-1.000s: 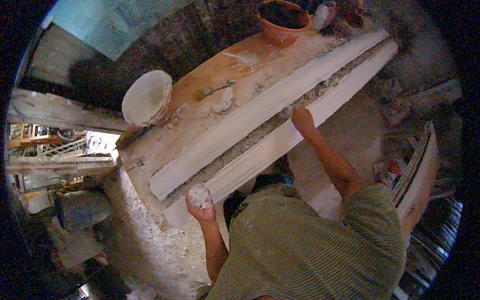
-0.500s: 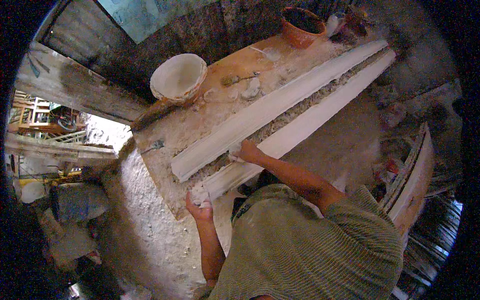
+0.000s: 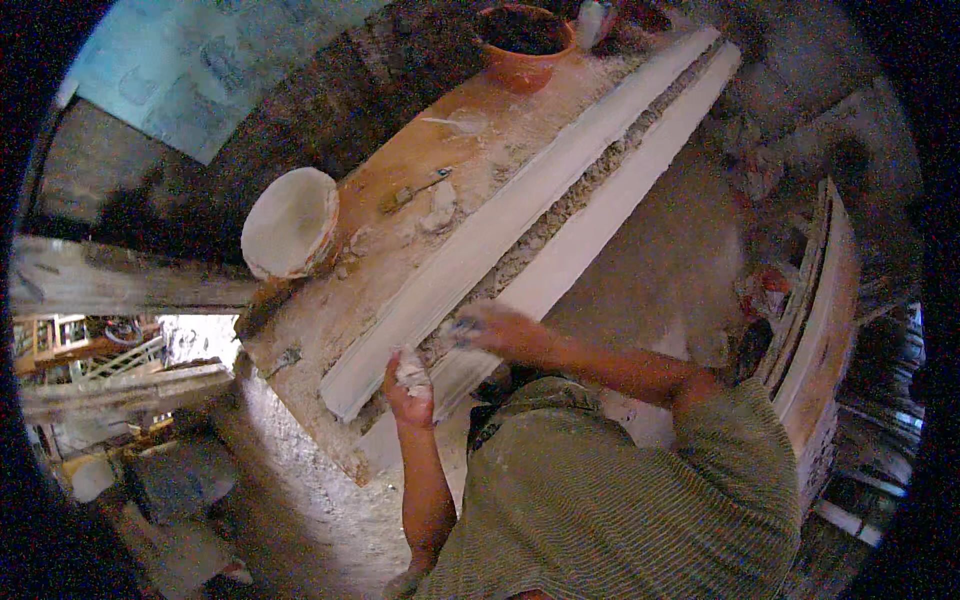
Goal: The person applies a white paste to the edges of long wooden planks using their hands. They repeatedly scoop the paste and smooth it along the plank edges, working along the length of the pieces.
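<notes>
Two long white plaster mouldings (image 3: 575, 260) lie side by side, slanting away to the far right. A rough grey-brown strip (image 3: 540, 230) fills the gap between them. Over their near left end is my left hand (image 3: 408, 395), its fingers closed round a lump of wet white plaster (image 3: 412, 372). My right hand (image 3: 495, 332) is just right of it, over the gap and the nearer moulding. Motion blurs this hand, but its fingers look bent round a small bluish-grey thing I cannot make out. Whether it touches the moulding is unclear.
The wooden tabletop (image 3: 395, 165) carries a white-crusted bowl (image 3: 290, 225) at the left edge, a brush-like tool (image 3: 412, 190) and an orange pot (image 3: 528, 68) at the far end. Curved boards (image 3: 810, 310) lean at the right. A wooden beam (image 3: 125, 275) crosses the left.
My left hand has lifted inward over the mouldings' near end with the plaster. My right hand has moved nearer to it and is now blurred. The whole view has shifted and turned.
</notes>
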Tool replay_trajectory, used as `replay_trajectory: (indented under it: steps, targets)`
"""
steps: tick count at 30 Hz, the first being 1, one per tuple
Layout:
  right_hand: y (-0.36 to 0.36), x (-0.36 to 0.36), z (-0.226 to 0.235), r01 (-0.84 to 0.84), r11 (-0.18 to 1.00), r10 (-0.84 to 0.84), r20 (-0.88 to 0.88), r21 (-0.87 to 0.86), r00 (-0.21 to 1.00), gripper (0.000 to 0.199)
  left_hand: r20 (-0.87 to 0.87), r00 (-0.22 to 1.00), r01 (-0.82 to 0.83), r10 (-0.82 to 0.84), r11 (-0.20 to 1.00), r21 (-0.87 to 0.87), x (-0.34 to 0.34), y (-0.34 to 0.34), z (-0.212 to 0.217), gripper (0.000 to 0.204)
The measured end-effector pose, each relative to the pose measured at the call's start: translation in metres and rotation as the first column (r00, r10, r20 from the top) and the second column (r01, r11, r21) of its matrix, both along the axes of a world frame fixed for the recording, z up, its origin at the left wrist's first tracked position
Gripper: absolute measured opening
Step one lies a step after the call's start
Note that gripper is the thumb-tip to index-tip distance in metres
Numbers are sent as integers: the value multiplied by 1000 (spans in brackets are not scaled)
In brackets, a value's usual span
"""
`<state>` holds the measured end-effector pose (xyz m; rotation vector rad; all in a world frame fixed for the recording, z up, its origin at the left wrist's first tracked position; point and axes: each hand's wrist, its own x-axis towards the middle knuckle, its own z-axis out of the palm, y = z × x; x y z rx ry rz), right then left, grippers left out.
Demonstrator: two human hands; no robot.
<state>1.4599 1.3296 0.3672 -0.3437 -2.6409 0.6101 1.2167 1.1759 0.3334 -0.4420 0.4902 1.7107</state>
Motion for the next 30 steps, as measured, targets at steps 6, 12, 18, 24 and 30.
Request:
replay_trajectory:
  steps: [6, 12, 18, 24, 30]
  targets:
    - [158, 131, -84, 865, 415, -799, 341, -281, 495, 36, 62, 985, -171, 160, 957, 236, -17, 24, 52, 27]
    - [203, 167, -97, 852, 506, -859, 168, 137, 483, 32, -296, 941, -99, 166, 969, 228, -12, 1, 80, 33]
    - [167, 117, -93, 825, 533, -828, 316, 189, 463, 30, -284, 948, -71, 142, 966, 248, -60, -81, 54, 30]
    - [84, 44, -96, 763, 611, -745, 480, 213, 463, 31, -178, 969, -164, 171, 985, 51, -122, -204, 26, 25]
    - [0, -13, -121, 691, 714, -673, 386, 117, 630, 38, -401, 915, -138, 45, 969, -207, -167, -297, -15, 35]
